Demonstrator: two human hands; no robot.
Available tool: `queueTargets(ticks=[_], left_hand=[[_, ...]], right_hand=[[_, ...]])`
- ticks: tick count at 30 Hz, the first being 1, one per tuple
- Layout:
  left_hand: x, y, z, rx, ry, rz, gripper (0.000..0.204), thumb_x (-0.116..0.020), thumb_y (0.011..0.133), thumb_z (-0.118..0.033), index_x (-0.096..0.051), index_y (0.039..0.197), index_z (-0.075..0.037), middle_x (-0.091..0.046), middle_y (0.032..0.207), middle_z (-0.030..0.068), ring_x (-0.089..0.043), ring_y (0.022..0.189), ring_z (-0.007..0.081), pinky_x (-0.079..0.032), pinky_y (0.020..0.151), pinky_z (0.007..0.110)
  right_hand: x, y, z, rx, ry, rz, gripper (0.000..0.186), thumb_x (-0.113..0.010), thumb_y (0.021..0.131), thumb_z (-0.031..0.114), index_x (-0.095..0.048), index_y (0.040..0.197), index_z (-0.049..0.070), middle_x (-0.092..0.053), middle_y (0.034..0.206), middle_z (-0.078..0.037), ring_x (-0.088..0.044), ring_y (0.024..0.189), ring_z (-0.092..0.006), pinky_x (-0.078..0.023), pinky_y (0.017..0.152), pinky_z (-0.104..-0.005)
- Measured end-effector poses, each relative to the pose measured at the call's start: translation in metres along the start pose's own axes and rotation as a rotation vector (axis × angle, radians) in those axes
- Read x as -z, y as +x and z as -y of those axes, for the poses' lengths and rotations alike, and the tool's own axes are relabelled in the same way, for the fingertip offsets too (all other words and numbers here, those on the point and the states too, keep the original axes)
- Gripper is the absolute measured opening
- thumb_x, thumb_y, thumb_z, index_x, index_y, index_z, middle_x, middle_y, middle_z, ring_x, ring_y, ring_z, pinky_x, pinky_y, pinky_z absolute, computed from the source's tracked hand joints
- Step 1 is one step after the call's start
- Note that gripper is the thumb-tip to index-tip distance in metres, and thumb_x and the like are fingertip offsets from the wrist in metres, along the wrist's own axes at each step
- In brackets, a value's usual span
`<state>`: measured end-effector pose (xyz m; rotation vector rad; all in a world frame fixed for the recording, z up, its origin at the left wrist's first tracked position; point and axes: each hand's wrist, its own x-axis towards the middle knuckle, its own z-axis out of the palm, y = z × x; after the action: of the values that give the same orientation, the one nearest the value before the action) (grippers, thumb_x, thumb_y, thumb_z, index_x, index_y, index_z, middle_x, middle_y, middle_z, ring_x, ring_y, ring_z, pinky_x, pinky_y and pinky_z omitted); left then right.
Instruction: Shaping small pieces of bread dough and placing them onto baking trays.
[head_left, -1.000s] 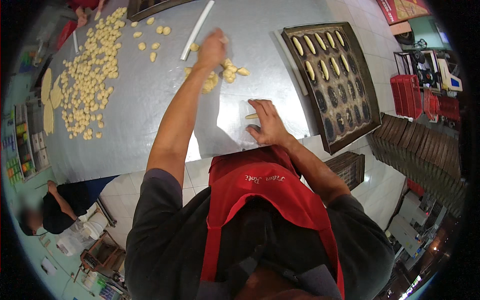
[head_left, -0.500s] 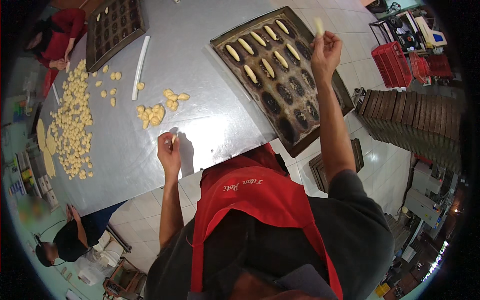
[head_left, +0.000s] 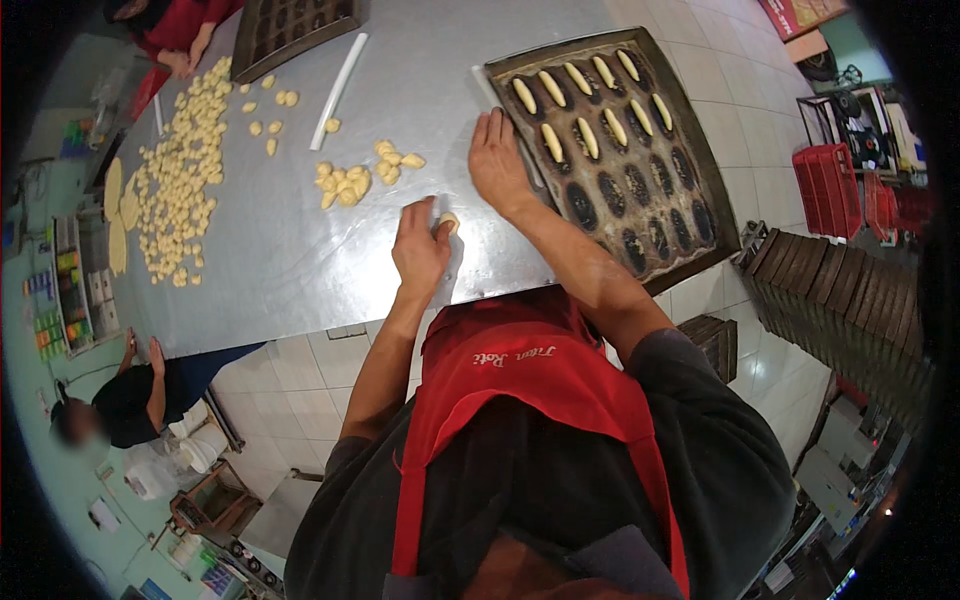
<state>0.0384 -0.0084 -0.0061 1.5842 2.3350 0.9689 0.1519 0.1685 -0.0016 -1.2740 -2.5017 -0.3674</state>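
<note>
My left hand (head_left: 421,247) rests low over the steel table, its thumb and fingers closed on a small dough piece (head_left: 449,222) that shows beside the thumb tip. Palm down, my right hand (head_left: 497,162) is at the left side of the baking tray (head_left: 730,235), fingers stretched out and nothing visible in them. A thin pale stick (head_left: 488,85) runs along that tray side, partly hidden by this hand. Slim dough sticks (head_left: 587,138) fill two rows of the tray's oval hollows; the nearer hollows are bare. Just beyond my left hand sits a small cluster of dough balls (head_left: 345,185).
Many dough balls (head_left: 185,180) and flat dough sheets (head_left: 117,235) cover the table's left part. A white rod (head_left: 338,92) lies near a second tray (head_left: 290,50). One person works at far left; another stands lower left. Stacked trays (head_left: 835,300) and red crates (head_left: 826,190) are at right.
The dough stick from my right hand now lies in the second row's last hollow. That hand has come left to the tray's side. My left hand has moved right and forward, beside it.
</note>
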Motion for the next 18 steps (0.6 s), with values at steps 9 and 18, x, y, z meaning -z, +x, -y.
queueTargets(ticks=[9,18], left_hand=[[0.039,-0.034,0.015,-0.340,0.227,0.353,0.063,-0.064,0.102,-0.021,-0.051,0.162,-0.010,-0.046,0.170,0.0138,-0.038,0.156,0.0401,-0.034,0.125,0.054],[0.061,-0.022,0.020,-0.427,0.199,0.364,0.066,-0.055,0.108,-0.032,-0.039,0.171,-0.017,-0.025,0.178,0.0225,-0.022,0.165,0.0429,-0.018,0.132,0.059]], right_hand=[[0.036,-0.072,0.007,-0.372,0.409,0.276,0.061,-0.065,0.103,0.017,-0.046,0.151,-0.016,-0.056,0.133,-0.029,-0.053,0.132,-0.0493,-0.049,0.105,-0.0518],[0.044,-0.101,0.032,-0.164,0.576,0.229,0.035,-0.066,0.097,0.009,-0.070,0.132,0.001,-0.067,0.117,-0.015,-0.061,0.112,-0.0377,-0.050,0.095,-0.0511]])
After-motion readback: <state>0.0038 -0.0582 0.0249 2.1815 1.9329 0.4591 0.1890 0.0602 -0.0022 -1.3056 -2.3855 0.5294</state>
